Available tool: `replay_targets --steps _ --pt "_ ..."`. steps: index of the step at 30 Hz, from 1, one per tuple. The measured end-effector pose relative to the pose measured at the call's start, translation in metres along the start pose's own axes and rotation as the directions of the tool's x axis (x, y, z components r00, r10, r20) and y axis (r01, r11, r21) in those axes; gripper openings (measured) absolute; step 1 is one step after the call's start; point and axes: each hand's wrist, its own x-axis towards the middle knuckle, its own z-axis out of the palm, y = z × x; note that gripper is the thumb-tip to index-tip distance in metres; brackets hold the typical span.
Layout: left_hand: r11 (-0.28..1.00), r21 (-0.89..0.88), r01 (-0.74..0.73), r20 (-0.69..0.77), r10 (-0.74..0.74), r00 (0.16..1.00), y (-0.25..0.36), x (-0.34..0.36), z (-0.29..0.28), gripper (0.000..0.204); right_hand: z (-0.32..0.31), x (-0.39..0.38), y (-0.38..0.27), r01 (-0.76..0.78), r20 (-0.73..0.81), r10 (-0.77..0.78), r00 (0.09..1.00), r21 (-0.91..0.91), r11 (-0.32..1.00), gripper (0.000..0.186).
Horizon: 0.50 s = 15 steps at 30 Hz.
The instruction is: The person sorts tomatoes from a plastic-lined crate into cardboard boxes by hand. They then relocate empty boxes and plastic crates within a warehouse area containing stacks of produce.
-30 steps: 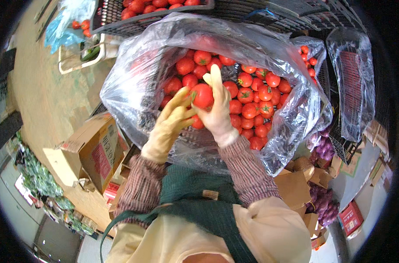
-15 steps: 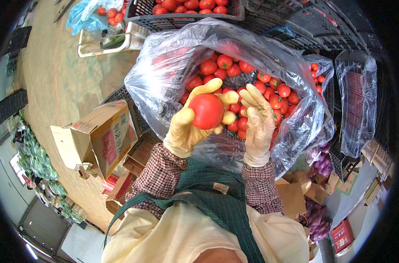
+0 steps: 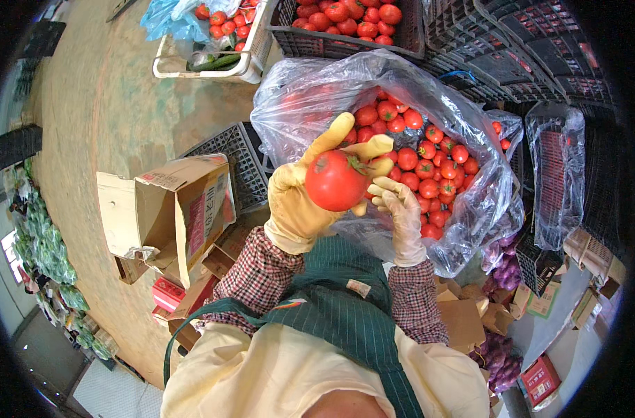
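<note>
A large red tomato (image 3: 336, 182) with a green calyx rests in my left hand (image 3: 298, 209), which wears a yellow glove. My left fingers and thumb curl around it, and its calyx end points to the right. Just right of the tomato is my right hand (image 3: 403, 217) in a paler glove. Its fingers are half bent and slightly apart, close to my left fingertips, with nothing visible in them. Beneath both hands, a clear plastic bag (image 3: 481, 216) spreads open around many smaller red tomatoes (image 3: 429, 167). My left hand hides part of the pile.
Beyond the bag stands a black crate (image 3: 317, 43) of tomatoes. A white basket (image 3: 192, 73) with tomatoes and a cucumber is at far left. Stacked black crates (image 3: 471, 63) rise at far right. An open cardboard box (image 3: 171, 212) and an upturned black crate (image 3: 230, 157) lie left.
The tomato has turned in my left hand, so its calyx now shows. My right fingers have bent and moved left toward it. The view has shifted, so the surroundings sit differently.
</note>
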Motion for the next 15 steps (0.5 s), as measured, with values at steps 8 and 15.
replay_targets --steps 8,15 --pt "0.703 0.704 -0.099 -0.128 0.263 0.956 0.007 -0.029 0.003 0.063 -0.017 -0.006 0.049 -0.172 -0.026 0.17 0.985 -0.151 0.973 0.028" --pt "0.859 0.5 0.11 -0.658 0.294 0.693 0.037 -0.098 -0.059 0.038 -0.011 0.002 0.076 -0.24 0.011 0.247 0.969 -0.201 0.95 0.027"
